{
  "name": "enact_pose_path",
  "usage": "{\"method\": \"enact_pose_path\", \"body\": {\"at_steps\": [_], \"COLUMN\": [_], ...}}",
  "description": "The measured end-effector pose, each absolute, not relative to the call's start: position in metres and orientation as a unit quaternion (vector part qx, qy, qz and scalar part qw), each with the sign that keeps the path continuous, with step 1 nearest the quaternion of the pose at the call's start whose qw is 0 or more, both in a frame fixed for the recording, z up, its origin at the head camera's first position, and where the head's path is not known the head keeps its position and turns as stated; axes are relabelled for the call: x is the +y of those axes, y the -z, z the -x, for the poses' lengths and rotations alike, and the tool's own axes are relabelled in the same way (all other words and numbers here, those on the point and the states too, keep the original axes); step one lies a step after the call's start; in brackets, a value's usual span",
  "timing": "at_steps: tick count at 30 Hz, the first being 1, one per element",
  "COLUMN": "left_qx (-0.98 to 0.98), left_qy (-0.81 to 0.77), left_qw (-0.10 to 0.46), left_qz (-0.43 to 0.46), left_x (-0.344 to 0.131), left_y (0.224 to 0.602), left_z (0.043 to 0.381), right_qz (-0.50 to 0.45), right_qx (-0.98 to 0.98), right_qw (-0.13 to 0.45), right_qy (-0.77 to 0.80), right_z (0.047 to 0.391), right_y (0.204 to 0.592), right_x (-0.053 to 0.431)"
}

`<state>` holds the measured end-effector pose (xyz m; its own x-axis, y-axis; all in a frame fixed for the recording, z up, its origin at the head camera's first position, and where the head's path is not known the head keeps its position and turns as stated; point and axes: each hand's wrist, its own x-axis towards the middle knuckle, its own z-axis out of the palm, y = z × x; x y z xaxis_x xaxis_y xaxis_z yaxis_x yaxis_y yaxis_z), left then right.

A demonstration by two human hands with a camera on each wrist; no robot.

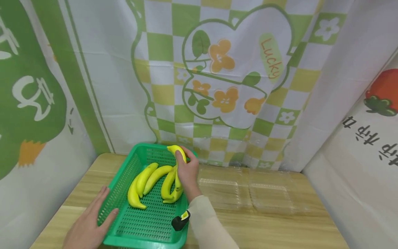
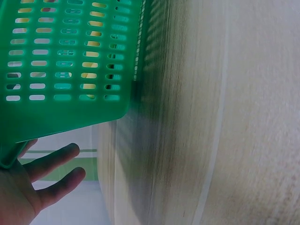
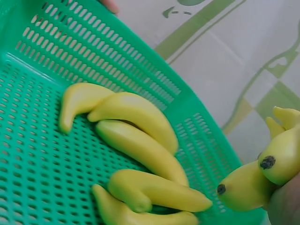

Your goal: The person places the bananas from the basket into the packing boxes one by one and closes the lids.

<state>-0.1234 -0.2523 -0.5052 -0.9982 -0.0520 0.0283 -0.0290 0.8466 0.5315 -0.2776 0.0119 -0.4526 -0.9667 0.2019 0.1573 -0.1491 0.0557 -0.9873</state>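
Note:
A green slotted plastic basket [image 1: 143, 221] stands on the table with several yellow bananas [image 1: 158, 177] inside. Over the basket's far right part, my right hand [image 1: 190, 173] grips two bananas [image 3: 246, 185], side by side, their dark tips showing in the right wrist view. Below that hand, two curved bananas [image 3: 159, 190] lie on the basket floor, and three more [image 3: 136, 112] lie together along its left side. My left hand [image 1: 87, 221] touches the basket's left rim, fingers straight and spread; from the left wrist view its fingers [image 2: 56, 161] show just beyond the rim.
Two clear plastic trays [image 1: 270, 193] sit side by side on the wooden table [image 1: 248, 228], right of the basket. A patterned cloth [image 1: 236, 138] hangs close behind the table, with printed walls left and right. A black strap piece [image 1: 178, 223] overlaps the basket's right side.

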Motion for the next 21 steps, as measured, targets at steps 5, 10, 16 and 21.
{"method": "enact_pose_path", "body": {"at_steps": [5,10,16,21], "left_qx": [-0.962,-0.962,-0.961,-0.961], "left_qy": [0.272,0.272,0.273,0.276], "left_qw": [0.022,0.024,0.027,0.033], "left_qz": [-0.024,-0.023,-0.019,-0.018], "left_x": [-0.255,-0.255,-0.252,-0.250], "left_y": [0.504,0.503,0.503,0.504], "left_z": [0.122,0.122,0.122,0.122], "right_qz": [0.011,0.010,0.002,0.012], "right_qx": [-0.719,-0.719,-0.711,-0.714], "right_qw": [0.136,0.144,0.187,0.205], "right_qy": [-0.681,-0.680,-0.678,-0.669], "right_z": [0.277,0.276,0.275,0.276], "right_y": [0.440,0.436,0.436,0.442], "right_x": [0.028,0.046,0.069,0.088]}}
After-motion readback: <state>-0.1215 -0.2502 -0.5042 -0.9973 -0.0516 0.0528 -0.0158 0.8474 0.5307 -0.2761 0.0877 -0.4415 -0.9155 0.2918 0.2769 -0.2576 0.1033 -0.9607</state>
